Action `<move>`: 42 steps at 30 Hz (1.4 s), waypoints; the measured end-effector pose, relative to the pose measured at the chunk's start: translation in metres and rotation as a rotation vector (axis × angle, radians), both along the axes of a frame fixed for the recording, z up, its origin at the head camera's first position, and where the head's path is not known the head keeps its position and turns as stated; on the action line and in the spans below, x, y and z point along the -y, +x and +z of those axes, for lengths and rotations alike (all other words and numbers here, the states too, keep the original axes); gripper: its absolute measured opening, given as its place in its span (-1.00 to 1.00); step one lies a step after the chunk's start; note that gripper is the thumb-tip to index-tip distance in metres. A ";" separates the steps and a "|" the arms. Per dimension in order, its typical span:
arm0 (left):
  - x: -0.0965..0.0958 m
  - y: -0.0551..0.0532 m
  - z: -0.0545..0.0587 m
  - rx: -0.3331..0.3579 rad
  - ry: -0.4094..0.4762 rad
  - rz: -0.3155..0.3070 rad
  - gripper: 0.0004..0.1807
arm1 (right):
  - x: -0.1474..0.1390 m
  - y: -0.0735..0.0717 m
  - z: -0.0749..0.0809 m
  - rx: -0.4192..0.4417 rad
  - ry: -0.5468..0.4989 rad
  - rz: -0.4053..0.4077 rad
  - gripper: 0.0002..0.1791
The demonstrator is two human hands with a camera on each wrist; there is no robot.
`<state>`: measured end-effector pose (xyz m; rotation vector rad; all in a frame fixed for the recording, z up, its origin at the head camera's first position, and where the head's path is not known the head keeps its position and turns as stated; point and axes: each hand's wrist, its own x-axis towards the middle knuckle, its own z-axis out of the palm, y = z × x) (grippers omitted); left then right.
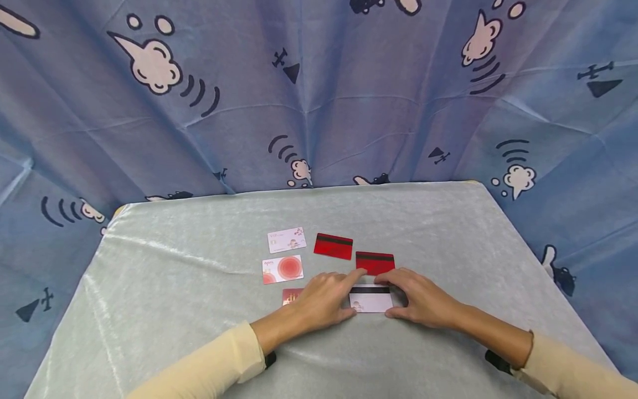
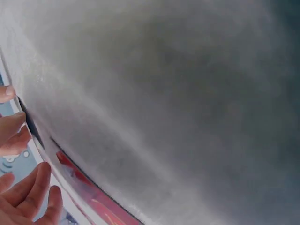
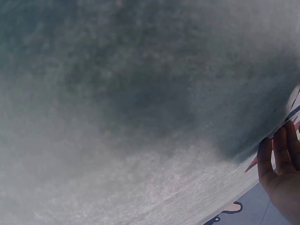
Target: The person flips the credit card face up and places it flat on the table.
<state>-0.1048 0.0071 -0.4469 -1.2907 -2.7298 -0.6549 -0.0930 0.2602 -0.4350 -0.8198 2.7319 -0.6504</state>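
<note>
A white card with a black stripe lies flat on the table between my two hands. My left hand grips its left side, thumb at the near corner and index finger reaching past the far edge. On the right side, my right hand holds it with thumb near the lower corner and curved fingers at the far edge. Just beyond lies a red card with a black stripe, close to both index fingertips. Partly hidden by my left hand is a dark red card. In both wrist views the grip itself is unclear.
Another red striped card lies farther back. To the left are a white VIP card and a white card with red circles. A pale velvety cloth covers the table; a blue patterned curtain hangs behind it.
</note>
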 end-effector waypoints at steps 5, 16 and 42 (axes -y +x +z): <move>-0.001 0.000 0.004 0.003 0.010 -0.001 -0.23 | 0.000 0.001 0.000 -0.018 -0.001 -0.002 -0.26; -0.002 0.000 0.010 0.021 0.041 -0.008 -0.21 | 0.000 0.002 -0.001 -0.022 0.016 -0.002 -0.24; -0.004 -0.004 0.021 -0.003 0.141 -0.054 -0.25 | 0.001 0.001 0.003 -0.056 0.012 0.008 -0.24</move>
